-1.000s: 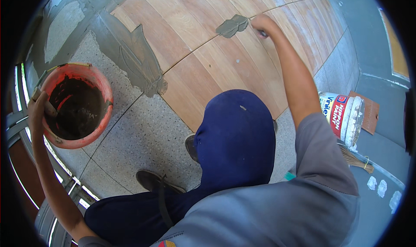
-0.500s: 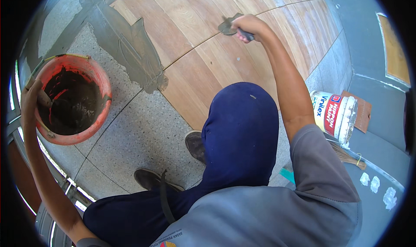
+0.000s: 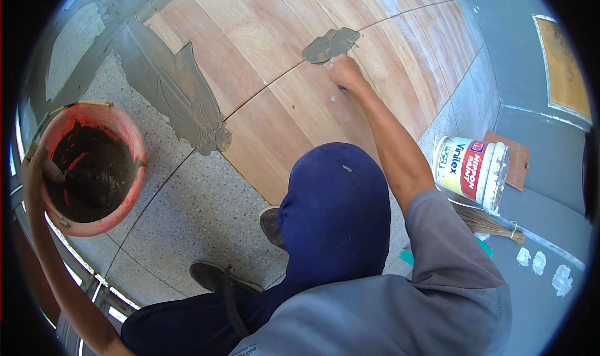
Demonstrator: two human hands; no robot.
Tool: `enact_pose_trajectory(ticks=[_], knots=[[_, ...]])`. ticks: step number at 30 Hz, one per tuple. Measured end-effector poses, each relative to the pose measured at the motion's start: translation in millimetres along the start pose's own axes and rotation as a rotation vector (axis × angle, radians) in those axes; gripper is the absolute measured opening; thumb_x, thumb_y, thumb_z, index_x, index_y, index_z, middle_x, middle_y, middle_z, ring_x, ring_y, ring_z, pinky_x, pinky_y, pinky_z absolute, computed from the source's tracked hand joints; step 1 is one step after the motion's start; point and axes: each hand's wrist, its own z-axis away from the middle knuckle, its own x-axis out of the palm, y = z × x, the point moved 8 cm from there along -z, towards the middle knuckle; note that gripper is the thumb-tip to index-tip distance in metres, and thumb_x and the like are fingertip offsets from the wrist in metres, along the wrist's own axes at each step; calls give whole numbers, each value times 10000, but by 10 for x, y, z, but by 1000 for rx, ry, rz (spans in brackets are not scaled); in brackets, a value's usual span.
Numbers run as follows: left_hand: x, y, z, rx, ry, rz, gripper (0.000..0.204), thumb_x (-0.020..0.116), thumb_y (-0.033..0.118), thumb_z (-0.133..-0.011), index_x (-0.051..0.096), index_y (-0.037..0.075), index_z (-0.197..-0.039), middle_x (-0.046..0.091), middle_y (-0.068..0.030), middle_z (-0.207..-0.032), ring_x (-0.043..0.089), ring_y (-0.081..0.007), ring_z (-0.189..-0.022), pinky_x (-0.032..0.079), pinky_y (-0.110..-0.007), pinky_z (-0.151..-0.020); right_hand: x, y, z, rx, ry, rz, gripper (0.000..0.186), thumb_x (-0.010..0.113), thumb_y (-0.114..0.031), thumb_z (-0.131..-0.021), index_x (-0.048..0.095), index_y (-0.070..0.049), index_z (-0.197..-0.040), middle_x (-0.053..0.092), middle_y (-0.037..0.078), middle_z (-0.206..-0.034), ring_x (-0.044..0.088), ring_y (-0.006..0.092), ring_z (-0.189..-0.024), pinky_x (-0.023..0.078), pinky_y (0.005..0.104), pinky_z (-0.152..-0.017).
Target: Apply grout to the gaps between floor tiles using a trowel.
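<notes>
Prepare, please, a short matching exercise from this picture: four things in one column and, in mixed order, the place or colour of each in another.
Column 1
1. left hand
2. right hand
3. bucket
4. straw broom

Column 2
A. orange-red, with dark mortar inside
B. beside the white paint pail
C. at the left rim of item 3
D. over wood-look tiles, next to grey paste

Pairs: 1-C, 2-D, 3-A, 4-B

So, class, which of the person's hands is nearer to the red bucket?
Left. The left hand grips the red bucket at its left rim; the right hand is well away to its right, beside the grey mortar patch on the wood-look tiles.
</notes>
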Motion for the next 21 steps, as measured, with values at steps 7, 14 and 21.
enact_pose_trajectory(ticks=[7,14,21], knots=[[356,177,58,-104,-191,-50,203,639,258,-889,652,55,-890,576,6,-717,543,-102,-630,447,-280,-609,-573,306,-607,-96,-236,90,263,530,-161,-879,699,8,-770,650,195,-619,660,267,-497,533,417,-471],[275,190,105,-20,-152,-122,225,630,264,-867,653,44,-912,591,0,-760,554,-106,-662,444,-283,-624,-539,398,-614,273,-207,-190,273,557,-149,-880,632,43,-701,602,208,-618,610,308,-498,513,457,-455],[191,165,160,-59,-100,-82,288,646,285,-887,670,24,-1006,632,-15,-815,589,-117,-708,484,-285,-668,-486,-309,-234,129,-402,-347,205,577,-101,-866,600,12,-696,585,148,-604,534,229,-427,405,425,-357]])
